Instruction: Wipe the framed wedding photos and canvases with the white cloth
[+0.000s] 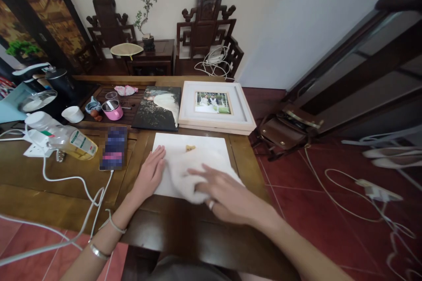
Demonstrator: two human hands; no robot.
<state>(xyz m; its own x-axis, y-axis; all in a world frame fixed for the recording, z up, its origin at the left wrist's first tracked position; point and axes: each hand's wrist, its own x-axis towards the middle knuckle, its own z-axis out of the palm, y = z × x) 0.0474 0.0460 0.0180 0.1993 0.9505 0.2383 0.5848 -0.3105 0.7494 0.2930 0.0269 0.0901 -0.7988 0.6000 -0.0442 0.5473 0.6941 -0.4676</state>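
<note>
A white flat panel (pixel 214 142) lies on the wooden table in front of me, with a small gold-coloured piece (pixel 190 148) near its far edge. My left hand (pixel 153 169) rests on the panel's left edge, its fingers stretched out and holding nothing. On the panel's middle, my right hand (pixel 220 191) grips a crumpled white cloth (pixel 184 175). Both the cloth and the right hand are smeared by motion, and the cloth covers much of the panel.
Behind the panel lie a framed photo (pixel 214 103) and a dark photo panel (pixel 156 107). To the left are a phone (pixel 114 147), a plastic bottle (pixel 72 140), a pink cup (pixel 112 109) and a white cup (pixel 73 114). White cables (pixel 79 178) cross the table's left side.
</note>
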